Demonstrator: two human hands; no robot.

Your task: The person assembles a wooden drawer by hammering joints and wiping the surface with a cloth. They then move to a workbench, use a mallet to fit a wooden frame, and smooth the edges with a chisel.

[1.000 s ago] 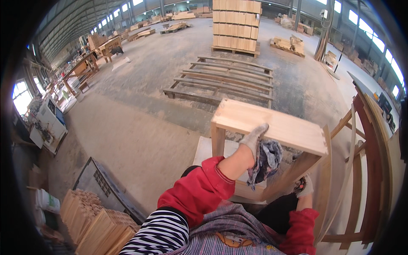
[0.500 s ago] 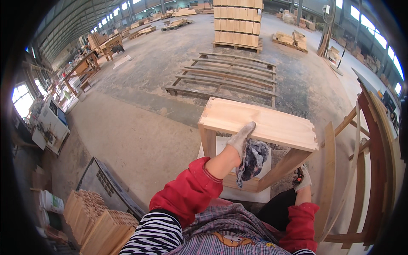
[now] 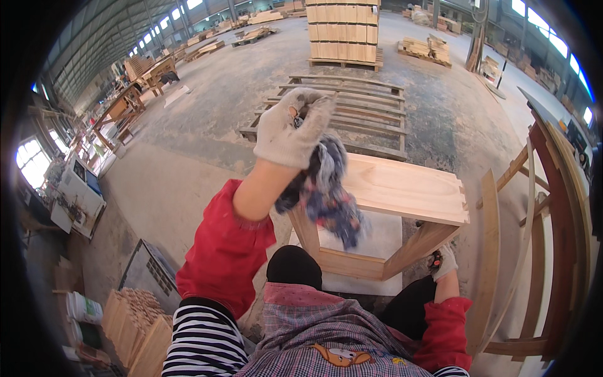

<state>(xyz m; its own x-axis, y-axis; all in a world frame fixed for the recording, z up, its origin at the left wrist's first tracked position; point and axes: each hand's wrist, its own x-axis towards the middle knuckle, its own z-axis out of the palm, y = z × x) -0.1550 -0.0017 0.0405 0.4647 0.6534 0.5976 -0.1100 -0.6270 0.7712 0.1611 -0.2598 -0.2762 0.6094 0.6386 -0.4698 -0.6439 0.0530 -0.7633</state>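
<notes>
The left hand point(image 3: 289, 131) clenches a rag point(image 3: 330, 191), the wooden frame point(image 3: 408, 188) lying lengthwise left-to-right at its lower right, the right hand point(image 3: 446, 262), grip unclear, nearer the white board's point(image 3: 391, 287) right edge.

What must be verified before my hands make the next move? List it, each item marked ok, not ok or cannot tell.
1. Cloth gripped: ok, bunched in the raised left hand and hanging down.
2. Both hands gloved: ok, pale gloves on each.
3. Wooden frame upright: ok, top board uppermost, standing over a pale sheet.
4. Top board fully in view: not ok, the left hand and cloth hide its left end.
5. Right hand bracing the frame: cannot tell, it is low beside the right-hand upright, contact unclear.
6. Dark object at the right hand secure: cannot tell, mostly hidden.
</notes>
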